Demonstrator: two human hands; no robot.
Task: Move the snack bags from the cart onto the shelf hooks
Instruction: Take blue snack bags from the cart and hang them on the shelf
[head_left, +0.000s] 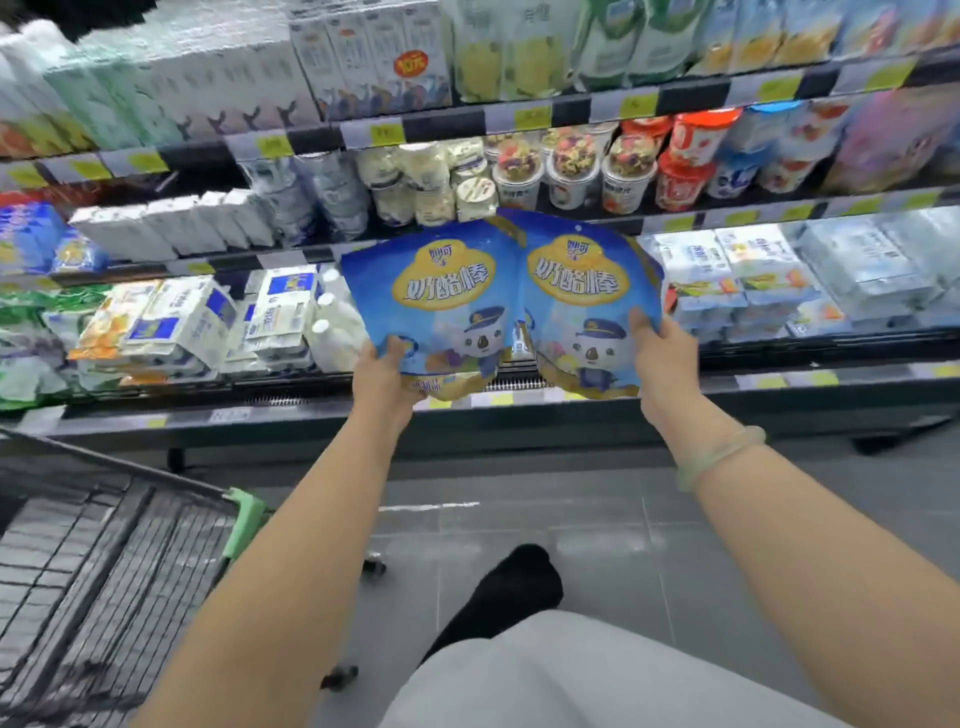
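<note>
2 blue snack bags, left bag (436, 296) and right bag (587, 306), upright, side by side, edges overlapping; cart (104, 545) lower left.

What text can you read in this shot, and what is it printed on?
"奶酪棒": on the left bag, held by the left hand.
"奶酪棒": on the right bag, held by the right hand.
Small logo above each title: too blurred to read.
Orange sticker on a milk carton: blurred.
Yellow price tags on shelf edges: unreadable.

the two snack bags, left bag (441, 296) and right bag (582, 301), are blue with a yellow badge and a cartoon koala in a navy cap. my bracelet (719, 454) is pale green, the cart (104, 545) black wire with a green corner, the floor (597, 545) grey tile.
</note>
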